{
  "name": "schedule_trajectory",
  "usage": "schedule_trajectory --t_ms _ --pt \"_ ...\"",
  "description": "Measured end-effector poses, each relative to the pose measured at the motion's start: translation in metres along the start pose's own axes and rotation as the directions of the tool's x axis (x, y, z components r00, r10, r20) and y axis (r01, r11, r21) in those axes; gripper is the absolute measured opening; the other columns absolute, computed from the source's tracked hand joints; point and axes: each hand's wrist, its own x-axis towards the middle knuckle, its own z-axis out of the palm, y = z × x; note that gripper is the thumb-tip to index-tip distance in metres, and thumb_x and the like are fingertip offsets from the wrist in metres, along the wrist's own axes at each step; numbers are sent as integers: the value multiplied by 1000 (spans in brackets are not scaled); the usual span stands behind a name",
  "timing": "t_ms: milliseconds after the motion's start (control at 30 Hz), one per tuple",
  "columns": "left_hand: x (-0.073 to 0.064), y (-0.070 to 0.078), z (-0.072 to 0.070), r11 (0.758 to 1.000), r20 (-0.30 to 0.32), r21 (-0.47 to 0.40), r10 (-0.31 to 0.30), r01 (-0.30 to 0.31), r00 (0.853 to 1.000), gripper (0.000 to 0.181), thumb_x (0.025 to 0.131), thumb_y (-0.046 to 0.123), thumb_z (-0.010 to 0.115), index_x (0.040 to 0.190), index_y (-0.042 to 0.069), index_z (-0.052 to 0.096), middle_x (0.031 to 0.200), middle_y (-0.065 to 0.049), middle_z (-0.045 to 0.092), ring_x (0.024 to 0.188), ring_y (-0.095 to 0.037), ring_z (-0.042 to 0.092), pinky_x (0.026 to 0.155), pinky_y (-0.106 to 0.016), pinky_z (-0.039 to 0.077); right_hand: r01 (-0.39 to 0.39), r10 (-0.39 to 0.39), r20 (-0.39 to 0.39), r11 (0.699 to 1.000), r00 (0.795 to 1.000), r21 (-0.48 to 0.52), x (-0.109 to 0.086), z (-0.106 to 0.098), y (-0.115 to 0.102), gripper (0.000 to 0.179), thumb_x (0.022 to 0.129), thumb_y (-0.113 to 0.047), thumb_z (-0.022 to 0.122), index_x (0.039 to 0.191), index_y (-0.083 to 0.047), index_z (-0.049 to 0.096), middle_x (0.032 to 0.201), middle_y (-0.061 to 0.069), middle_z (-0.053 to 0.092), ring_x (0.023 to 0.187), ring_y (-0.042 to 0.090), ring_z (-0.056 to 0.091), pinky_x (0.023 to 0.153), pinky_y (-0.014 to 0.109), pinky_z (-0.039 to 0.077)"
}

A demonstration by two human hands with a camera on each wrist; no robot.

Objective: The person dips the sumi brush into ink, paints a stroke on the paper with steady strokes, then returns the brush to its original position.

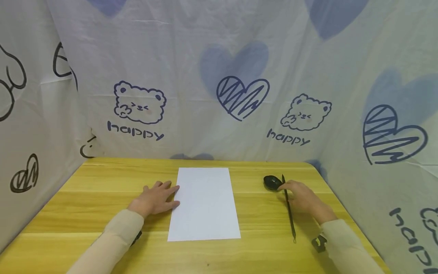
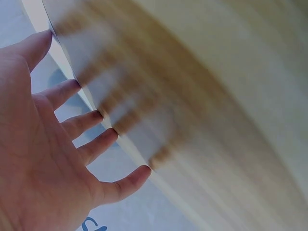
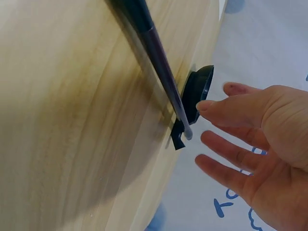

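Observation:
A blank white sheet of paper [image 1: 206,205] lies flat on the wooden table. My left hand [image 1: 155,199] rests beside it with fingers spread, the index fingertip and thumb over its left edge; the left wrist view shows the fingertips down on the surface. To the right, a small black ink dish [image 1: 272,183] sits beside a dark calligraphy brush [image 1: 290,215], tip away from me, hanging loop toward me. My right hand [image 1: 302,196] is at both, overlapping the brush shaft. In the right wrist view a fingertip [image 3: 206,106] is right at the dish rim, and the fingers are apart.
The yellow wood-grain table [image 1: 137,251] runs back to a white printed cloth [image 1: 191,95], which also hangs along both sides. A black wrist device [image 1: 319,243] shows below the right sleeve [image 1: 349,247].

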Motion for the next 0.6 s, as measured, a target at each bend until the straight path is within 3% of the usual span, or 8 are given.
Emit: schedule_trajectory --t_ms 200,500,600 --pt "1 -1 1 1000 4 -13 -12 12 1000 71 100 59 55 157 18 45 163 -22 39 146 -51 39 106 -86 28 1 -2 42 1000 999 31 2 3 2 47 75 21 67 113 -4 76 112 14 72 106 39 69 96 55 56" --pt "0 -1 -1 999 8 -29 -15 15 1000 71 100 59 55 157 18 45 163 -22 39 146 -52 38 106 -85 28 23 -24 51 999 998 23 2 8 5 51 71 26 59 103 -8 80 109 11 73 103 36 70 95 53 57" --pt "0 -1 0 1000 12 -26 -17 18 1000 72 100 60 54 157 18 45 163 -22 38 146 -53 39 107 -85 28 64 -65 29 998 997 14 2 9 7 48 73 26 59 98 -9 81 105 9 76 99 35 72 92 50 59"
